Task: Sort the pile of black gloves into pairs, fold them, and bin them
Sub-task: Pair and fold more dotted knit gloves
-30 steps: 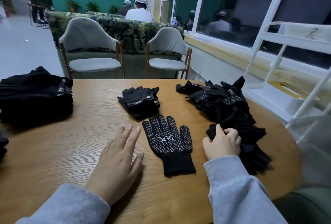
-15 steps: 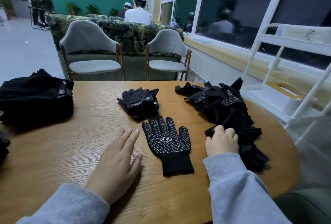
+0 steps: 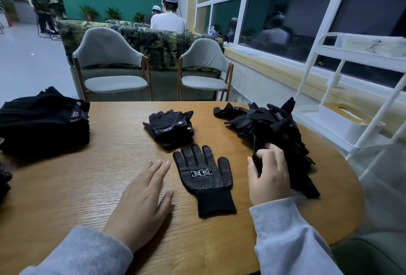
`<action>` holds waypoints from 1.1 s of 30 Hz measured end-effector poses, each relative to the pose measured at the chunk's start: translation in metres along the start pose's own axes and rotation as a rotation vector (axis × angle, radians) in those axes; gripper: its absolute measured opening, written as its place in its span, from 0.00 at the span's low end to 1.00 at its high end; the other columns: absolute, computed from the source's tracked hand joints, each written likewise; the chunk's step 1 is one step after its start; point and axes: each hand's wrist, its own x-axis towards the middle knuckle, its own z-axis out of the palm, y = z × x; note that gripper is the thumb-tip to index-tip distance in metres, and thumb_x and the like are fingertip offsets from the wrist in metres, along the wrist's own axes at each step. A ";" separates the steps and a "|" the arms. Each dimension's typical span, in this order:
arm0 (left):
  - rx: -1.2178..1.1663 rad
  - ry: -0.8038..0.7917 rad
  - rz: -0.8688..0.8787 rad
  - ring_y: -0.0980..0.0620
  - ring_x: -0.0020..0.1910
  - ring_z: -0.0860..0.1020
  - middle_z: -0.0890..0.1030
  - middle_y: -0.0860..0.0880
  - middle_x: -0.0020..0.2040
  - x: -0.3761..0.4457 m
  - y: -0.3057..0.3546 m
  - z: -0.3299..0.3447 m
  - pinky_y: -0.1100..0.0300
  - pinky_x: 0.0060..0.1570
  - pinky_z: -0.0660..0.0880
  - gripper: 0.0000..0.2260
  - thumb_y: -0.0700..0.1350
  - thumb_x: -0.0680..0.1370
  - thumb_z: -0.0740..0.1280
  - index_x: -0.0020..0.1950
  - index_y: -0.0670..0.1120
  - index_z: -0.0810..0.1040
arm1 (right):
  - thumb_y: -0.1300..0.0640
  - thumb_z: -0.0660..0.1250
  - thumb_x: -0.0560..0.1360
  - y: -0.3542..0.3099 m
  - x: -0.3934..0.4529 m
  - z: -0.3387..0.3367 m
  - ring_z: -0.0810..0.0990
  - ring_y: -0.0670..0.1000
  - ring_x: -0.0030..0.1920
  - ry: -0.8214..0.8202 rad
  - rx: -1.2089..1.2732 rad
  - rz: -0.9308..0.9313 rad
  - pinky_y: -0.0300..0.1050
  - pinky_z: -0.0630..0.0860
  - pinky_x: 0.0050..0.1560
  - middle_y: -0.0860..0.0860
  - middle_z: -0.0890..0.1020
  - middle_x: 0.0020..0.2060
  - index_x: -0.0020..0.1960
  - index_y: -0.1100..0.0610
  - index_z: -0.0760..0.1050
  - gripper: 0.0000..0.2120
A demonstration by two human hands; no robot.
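1 glove (image 3: 261,142) between right fingers (image 3: 267,153)

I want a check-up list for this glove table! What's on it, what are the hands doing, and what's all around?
Surface: round wooden table, wood grain showing.
Job's things: dotted glove lying flat, palm up; unsorted glove pile on the right; folded pair behind the dotted glove; tall stack of gloves on the left.
Clutter: more black fabric at the left edge, unclear what.
Hands: left hand flat on the table, fingers straight; right hand pinching a glove from the pile.
Cables: nothing seen.
Surroundings: white rack on the right, two grey chairs, windows, people seated beyond.
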 end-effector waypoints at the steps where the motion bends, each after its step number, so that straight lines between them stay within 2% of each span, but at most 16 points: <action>1: -0.010 -0.001 0.002 0.59 0.74 0.49 0.60 0.52 0.75 0.000 0.000 0.000 0.63 0.70 0.49 0.32 0.64 0.73 0.45 0.75 0.53 0.54 | 0.61 0.65 0.72 -0.002 0.000 -0.001 0.73 0.53 0.48 -0.004 0.038 -0.040 0.44 0.71 0.48 0.62 0.78 0.49 0.47 0.56 0.66 0.08; 4: -0.077 -0.001 0.037 0.61 0.74 0.53 0.59 0.54 0.75 0.000 0.003 -0.006 0.66 0.69 0.51 0.29 0.63 0.74 0.47 0.75 0.59 0.50 | 0.66 0.64 0.71 -0.011 0.002 -0.001 0.75 0.54 0.50 -0.039 0.170 -0.143 0.45 0.73 0.51 0.61 0.80 0.51 0.46 0.55 0.66 0.09; 7: -0.288 0.028 0.123 0.68 0.69 0.60 0.59 0.61 0.73 -0.001 0.011 -0.016 0.75 0.63 0.61 0.29 0.60 0.75 0.55 0.73 0.65 0.48 | 0.67 0.62 0.70 -0.031 0.005 0.003 0.78 0.54 0.51 -0.125 0.299 -0.213 0.47 0.74 0.53 0.56 0.81 0.53 0.46 0.55 0.68 0.10; 9: -0.411 0.070 0.144 0.69 0.67 0.64 0.56 0.64 0.73 -0.003 0.016 -0.021 0.75 0.59 0.66 0.31 0.57 0.77 0.61 0.73 0.67 0.46 | 0.67 0.60 0.69 -0.050 0.006 0.008 0.80 0.54 0.49 -0.197 0.351 -0.264 0.49 0.76 0.50 0.53 0.81 0.53 0.45 0.54 0.68 0.10; 13: -0.472 0.229 0.079 0.67 0.62 0.70 0.57 0.74 0.67 -0.004 0.006 -0.022 0.71 0.58 0.69 0.45 0.35 0.72 0.71 0.73 0.66 0.47 | 0.65 0.60 0.69 -0.084 0.003 0.023 0.80 0.53 0.49 -0.316 0.446 -0.377 0.50 0.77 0.45 0.50 0.83 0.51 0.44 0.51 0.67 0.10; 14: -0.448 0.261 0.062 0.68 0.62 0.69 0.59 0.75 0.65 -0.003 0.002 -0.024 0.72 0.58 0.68 0.46 0.33 0.70 0.72 0.73 0.64 0.49 | 0.64 0.60 0.70 -0.088 0.001 0.025 0.80 0.52 0.49 -0.345 0.471 -0.390 0.50 0.76 0.45 0.49 0.83 0.51 0.45 0.51 0.67 0.10; 16: -0.427 0.291 0.080 0.66 0.61 0.70 0.65 0.70 0.63 -0.002 -0.003 -0.030 0.74 0.58 0.66 0.39 0.36 0.71 0.71 0.71 0.65 0.56 | 0.64 0.61 0.69 -0.091 -0.004 0.027 0.80 0.52 0.51 -0.419 0.516 -0.386 0.50 0.75 0.47 0.49 0.82 0.51 0.49 0.51 0.69 0.12; 18: -0.409 0.298 0.130 0.62 0.61 0.71 0.71 0.62 0.62 0.000 -0.005 -0.034 0.72 0.60 0.66 0.29 0.42 0.71 0.67 0.66 0.64 0.64 | 0.62 0.61 0.68 -0.089 -0.007 0.026 0.80 0.54 0.49 -0.474 0.505 -0.337 0.50 0.75 0.48 0.51 0.82 0.49 0.56 0.50 0.68 0.18; 20: -0.414 0.288 0.137 0.61 0.60 0.73 0.74 0.57 0.59 0.001 -0.006 -0.035 0.69 0.59 0.68 0.21 0.43 0.70 0.65 0.61 0.59 0.70 | 0.58 0.61 0.68 -0.086 -0.008 0.026 0.80 0.54 0.45 -0.501 0.438 -0.269 0.49 0.76 0.48 0.51 0.81 0.47 0.61 0.49 0.66 0.22; 22: -0.430 0.268 0.144 0.61 0.59 0.73 0.75 0.57 0.57 0.002 -0.006 -0.036 0.70 0.57 0.68 0.16 0.45 0.70 0.64 0.57 0.55 0.72 | 0.57 0.60 0.66 -0.081 -0.006 0.027 0.78 0.51 0.44 -0.507 0.382 -0.229 0.45 0.76 0.47 0.49 0.80 0.46 0.58 0.48 0.68 0.20; 24: -0.421 0.257 0.160 0.61 0.60 0.72 0.74 0.56 0.58 0.002 -0.006 -0.037 0.72 0.57 0.67 0.14 0.47 0.69 0.65 0.54 0.54 0.72 | 0.59 0.59 0.64 -0.076 -0.003 0.026 0.77 0.47 0.43 -0.477 0.385 -0.215 0.35 0.72 0.46 0.46 0.80 0.43 0.50 0.50 0.72 0.15; 26: -0.401 0.266 0.178 0.62 0.61 0.71 0.74 0.52 0.60 0.003 -0.006 -0.039 0.73 0.58 0.65 0.13 0.46 0.68 0.65 0.52 0.53 0.71 | 0.61 0.58 0.65 -0.076 0.000 0.024 0.76 0.45 0.42 -0.464 0.423 -0.195 0.31 0.70 0.44 0.46 0.80 0.41 0.46 0.52 0.75 0.13; 29: -0.373 0.284 0.174 0.63 0.63 0.69 0.72 0.50 0.63 0.004 -0.007 -0.041 0.74 0.58 0.63 0.12 0.46 0.67 0.65 0.49 0.53 0.71 | 0.63 0.57 0.66 -0.079 0.006 0.026 0.78 0.46 0.47 -0.481 0.499 -0.210 0.36 0.73 0.48 0.49 0.82 0.45 0.46 0.53 0.73 0.12; 33: -0.318 0.317 0.154 0.69 0.59 0.68 0.70 0.50 0.64 0.005 -0.012 -0.047 0.76 0.56 0.63 0.10 0.44 0.66 0.63 0.46 0.52 0.70 | 0.65 0.57 0.67 -0.085 0.020 0.032 0.76 0.48 0.54 -0.599 0.510 -0.251 0.40 0.72 0.50 0.52 0.78 0.57 0.44 0.54 0.71 0.10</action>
